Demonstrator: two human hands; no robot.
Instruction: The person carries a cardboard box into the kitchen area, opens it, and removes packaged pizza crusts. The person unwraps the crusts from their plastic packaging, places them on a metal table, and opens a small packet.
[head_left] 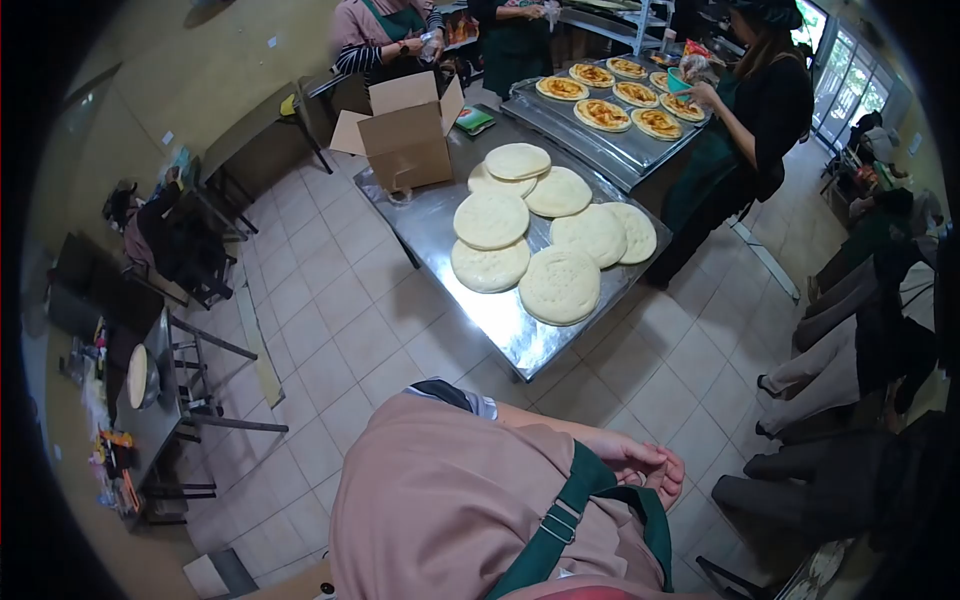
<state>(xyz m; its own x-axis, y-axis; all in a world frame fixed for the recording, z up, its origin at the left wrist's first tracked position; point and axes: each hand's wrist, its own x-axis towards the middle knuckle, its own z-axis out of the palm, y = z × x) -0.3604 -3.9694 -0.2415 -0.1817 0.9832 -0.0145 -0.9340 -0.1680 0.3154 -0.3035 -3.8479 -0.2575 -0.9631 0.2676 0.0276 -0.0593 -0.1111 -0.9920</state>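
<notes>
My left hand [650,468] is at the lower right, in front of my body beside a green apron strap [575,490]. Its fingers are curled in; whether anything is inside them is hidden. My right hand cannot be made out. Beyond my hand, well out of its reach, a metal table [525,335] bears several pale round flatbreads [560,286], some overlapping. An open cardboard box [408,145] stands at that table's far left corner, with a green packet [473,120] near it.
A second metal table [590,150] holds several sauced rounds [602,114]. At its right a person in a dark top [778,120] holds a green bowl [679,82]. Two more people stand behind. A side table [165,435] with a bowl [150,378] is at left; chairs and dark clothing are at right.
</notes>
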